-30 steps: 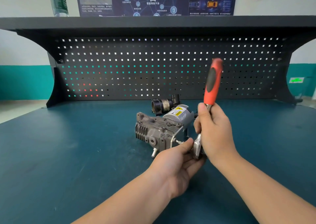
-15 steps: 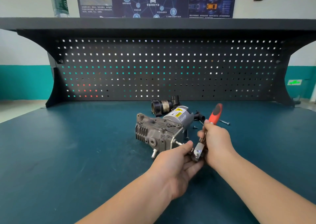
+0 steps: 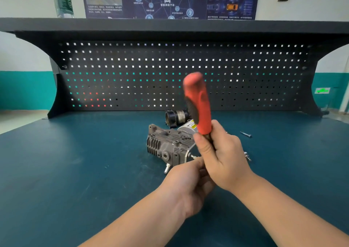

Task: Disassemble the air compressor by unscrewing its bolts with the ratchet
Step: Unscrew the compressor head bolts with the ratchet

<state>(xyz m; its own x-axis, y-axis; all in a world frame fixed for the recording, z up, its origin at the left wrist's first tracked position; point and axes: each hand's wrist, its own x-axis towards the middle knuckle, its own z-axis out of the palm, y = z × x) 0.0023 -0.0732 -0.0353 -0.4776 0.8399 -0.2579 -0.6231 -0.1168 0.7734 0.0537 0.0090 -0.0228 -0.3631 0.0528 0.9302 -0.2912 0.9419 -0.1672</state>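
The grey metal air compressor [image 3: 168, 148] lies on the blue-green bench top, its finned end to the left and a silver motor with a yellow label behind. My right hand [image 3: 224, 158] grips the ratchet [image 3: 198, 103] by its shank, the red-and-black handle pointing up and blurred. The ratchet head is hidden behind my hands. Just below and left, my left hand [image 3: 188, 186] curls its fingers under the ratchet's lower end at the compressor's near right corner; what it holds is hidden.
A loose bolt [image 3: 245, 134] lies on the bench to the right, and a small metal fitting [image 3: 247, 156] sits beside my right hand. A black pegboard [image 3: 132, 73] backs the bench, with a water bottle [image 3: 63, 0] on the shelf above.
The ratchet handle swung down toward the bench half a second ago and has now swung back up, tilting slightly left. My left hand has stayed in place beneath it.
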